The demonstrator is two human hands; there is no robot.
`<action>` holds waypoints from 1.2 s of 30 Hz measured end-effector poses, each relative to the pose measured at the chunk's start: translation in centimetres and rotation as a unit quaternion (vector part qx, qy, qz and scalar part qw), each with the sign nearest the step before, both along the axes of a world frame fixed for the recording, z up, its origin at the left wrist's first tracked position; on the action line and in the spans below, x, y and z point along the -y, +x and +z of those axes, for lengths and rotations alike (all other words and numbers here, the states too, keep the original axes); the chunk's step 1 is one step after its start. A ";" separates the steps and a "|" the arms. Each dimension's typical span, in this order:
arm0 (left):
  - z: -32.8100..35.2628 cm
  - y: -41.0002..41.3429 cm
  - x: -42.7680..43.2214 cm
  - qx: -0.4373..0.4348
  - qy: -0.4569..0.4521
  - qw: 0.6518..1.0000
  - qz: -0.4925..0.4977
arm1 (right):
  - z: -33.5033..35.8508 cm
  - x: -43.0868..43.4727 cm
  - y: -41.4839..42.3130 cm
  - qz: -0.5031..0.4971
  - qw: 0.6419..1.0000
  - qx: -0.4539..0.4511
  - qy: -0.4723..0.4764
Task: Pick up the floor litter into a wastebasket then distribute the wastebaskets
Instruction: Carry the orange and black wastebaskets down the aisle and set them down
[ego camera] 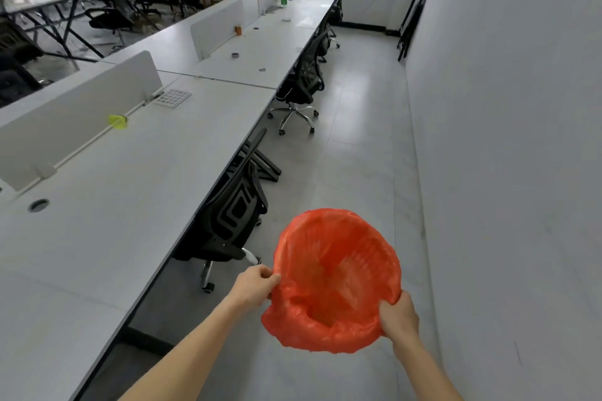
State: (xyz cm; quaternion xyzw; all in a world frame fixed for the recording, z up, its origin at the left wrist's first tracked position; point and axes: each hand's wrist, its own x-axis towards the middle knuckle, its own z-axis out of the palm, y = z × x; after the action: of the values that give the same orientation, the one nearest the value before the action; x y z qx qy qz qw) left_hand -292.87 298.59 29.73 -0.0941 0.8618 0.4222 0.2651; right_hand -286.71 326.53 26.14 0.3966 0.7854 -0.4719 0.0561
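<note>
Both your hands have hold of the wastebasket (338,273) by its rim. Your left hand (255,286) pinches the rim's left edge, fingers curled over the top and thumb underneath. Your right hand (400,316) clamps the near right edge, with the fingers wrapped into the bunched plastic there. Both forearms reach forward and are bare. The left one runs up from the lower left and the right one comes in steeply from the bottom edge.

You hold the basket above the floor (358,140), in the aisle between the desk (114,221) and the wall (505,140), with its mouth tipped toward you. It is round, and a thin orange-red plastic liner (303,332) folds over the rim in crinkled, glossy gathers. A ribbed lattice shows faintly through the film inside.

The floor is pale grey tile with a dull sheen. The desk top is smooth, matt light grey, and a flat white partition (75,117) stands along its far side. A black mesh-backed office chair (231,215) sits pushed in just left of the basket.
</note>
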 end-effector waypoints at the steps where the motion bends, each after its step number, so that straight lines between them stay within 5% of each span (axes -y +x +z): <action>1: 0.1 -2.4 -0.8 0.002 0.007 1.000 0.007 | 0.0 -0.9 -2.8 0.007 1.000 0.002 0.000; 20: -6.4 -51.5 -8.0 0.055 0.002 0.997 0.053 | -1.9 -10.6 -56.8 0.060 0.996 0.045 0.051; 27: -12.0 -61.2 -9.5 0.097 -0.010 0.989 0.113 | -9.2 -12.7 -72.1 0.109 0.988 0.102 0.036; 36: -25.0 -66.4 -13.0 0.212 -0.040 0.934 0.285 | -24.1 -12.7 -90.2 0.233 0.947 0.216 0.049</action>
State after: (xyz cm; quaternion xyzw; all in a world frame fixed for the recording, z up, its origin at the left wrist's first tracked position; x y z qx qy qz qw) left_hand -359.27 311.57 4.74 -0.4339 0.7386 0.4155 0.3061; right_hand -376.93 339.19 2.08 0.2973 0.8472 -0.3096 0.3130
